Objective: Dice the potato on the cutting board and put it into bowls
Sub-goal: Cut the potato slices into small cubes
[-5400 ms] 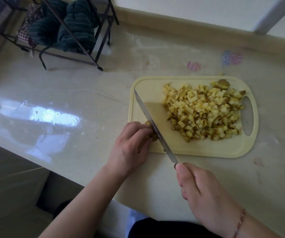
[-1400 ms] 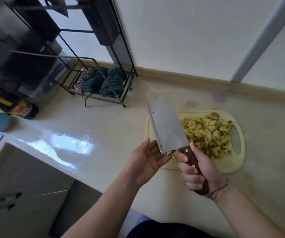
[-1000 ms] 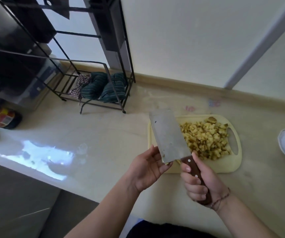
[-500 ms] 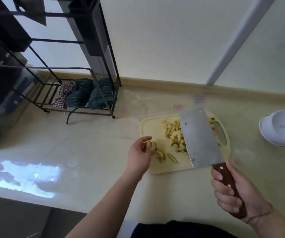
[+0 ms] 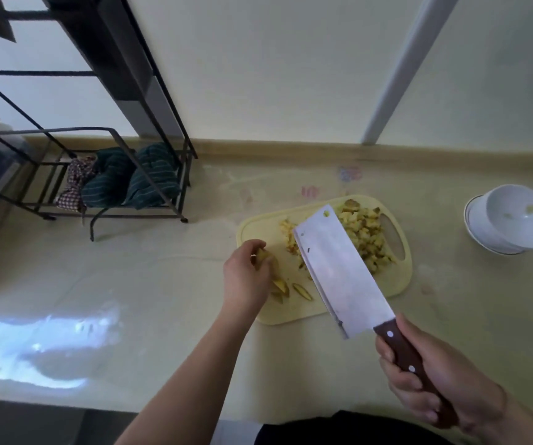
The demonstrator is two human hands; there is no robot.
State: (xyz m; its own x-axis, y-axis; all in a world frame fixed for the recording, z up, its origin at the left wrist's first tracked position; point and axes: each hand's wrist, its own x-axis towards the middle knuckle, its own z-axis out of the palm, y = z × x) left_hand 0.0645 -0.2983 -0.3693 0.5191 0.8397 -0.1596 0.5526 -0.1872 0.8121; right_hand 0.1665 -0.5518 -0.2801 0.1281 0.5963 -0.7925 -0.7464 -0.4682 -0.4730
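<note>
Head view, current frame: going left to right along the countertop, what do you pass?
Wire rack with striped cloths → left hand holding a potato piece → potato slivers → cleaver held over the cutting board → stacked white bowls.

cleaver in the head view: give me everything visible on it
The cleaver has a broad rectangular blade of dull grey metal with a small hole near its far top corner. The handle is dark reddish-brown wood with two pale rivets showing. The right hand grips the handle, fingers curled round it. The blade is held up in the air, tilted, flat face toward the camera, and hides part of the diced potato on the cutting board. Nothing else appears to touch it.
</note>
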